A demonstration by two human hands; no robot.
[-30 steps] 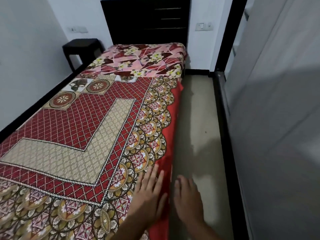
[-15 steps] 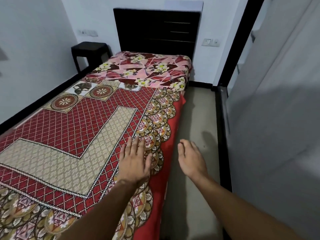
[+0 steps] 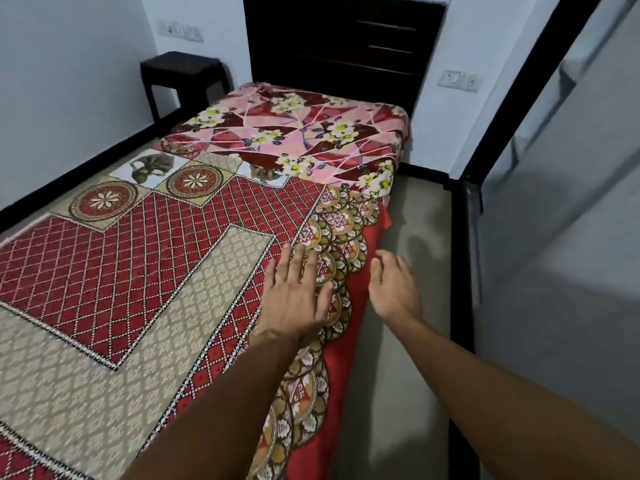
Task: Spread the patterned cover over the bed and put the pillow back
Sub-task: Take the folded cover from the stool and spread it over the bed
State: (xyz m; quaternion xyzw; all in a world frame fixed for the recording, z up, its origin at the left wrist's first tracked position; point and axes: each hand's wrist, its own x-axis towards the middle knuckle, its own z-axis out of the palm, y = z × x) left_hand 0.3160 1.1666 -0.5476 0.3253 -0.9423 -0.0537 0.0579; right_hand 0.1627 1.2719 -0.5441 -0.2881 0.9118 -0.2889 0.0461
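Observation:
The red and beige patterned cover [image 3: 145, 271] lies flat over most of the bed, its red edge hanging down the right side. At the head end a pink floral sheet [image 3: 298, 133] shows uncovered. My left hand [image 3: 294, 292] lies flat with straight fingers on the cover's scalloped border near the bed's right edge. My right hand [image 3: 393, 289] hovers just off that edge, over the hanging red hem, fingers loosely curled and holding nothing. No pillow is in view.
A dark headboard [image 3: 339, 43] stands against the far wall, with a small black side table [image 3: 183, 77] to its left. A narrow strip of grey floor [image 3: 408, 244] runs between the bed and a black-framed panel [image 3: 464, 258] on the right.
Both hands have moved up the bed's right side toward the head end. The left hand went from the hem onto the cover's top. The camera came closer to the headboard.

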